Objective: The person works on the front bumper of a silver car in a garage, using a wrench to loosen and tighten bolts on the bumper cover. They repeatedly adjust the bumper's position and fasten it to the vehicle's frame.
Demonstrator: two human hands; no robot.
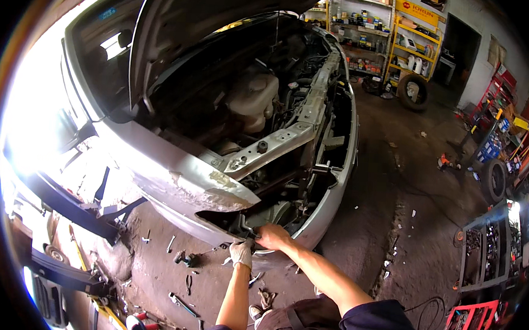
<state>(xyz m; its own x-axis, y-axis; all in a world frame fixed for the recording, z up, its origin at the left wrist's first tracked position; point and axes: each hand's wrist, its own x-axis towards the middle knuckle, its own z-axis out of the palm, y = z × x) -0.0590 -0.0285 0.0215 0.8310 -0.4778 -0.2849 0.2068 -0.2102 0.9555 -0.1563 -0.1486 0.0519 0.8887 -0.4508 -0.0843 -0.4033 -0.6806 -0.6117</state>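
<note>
We see a gloved left hand (241, 253) and bare right hand (272, 237), grips closed on a car (175, 179) front's lower edge, above a tool-strewn garage floor (393, 188), shelves (377, 28) behind.

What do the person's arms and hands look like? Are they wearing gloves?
Only one glove: the left hand wears a whitish work glove, while the right hand is bare. Both forearms are uncovered, with short dark blue sleeves near the shoulders.

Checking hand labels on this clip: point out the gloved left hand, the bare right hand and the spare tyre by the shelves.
left hand (241, 253), head view, on the white glove's back.
right hand (273, 237), head view, on the knuckles.
spare tyre (413, 92), head view, on its sidewall.
</note>
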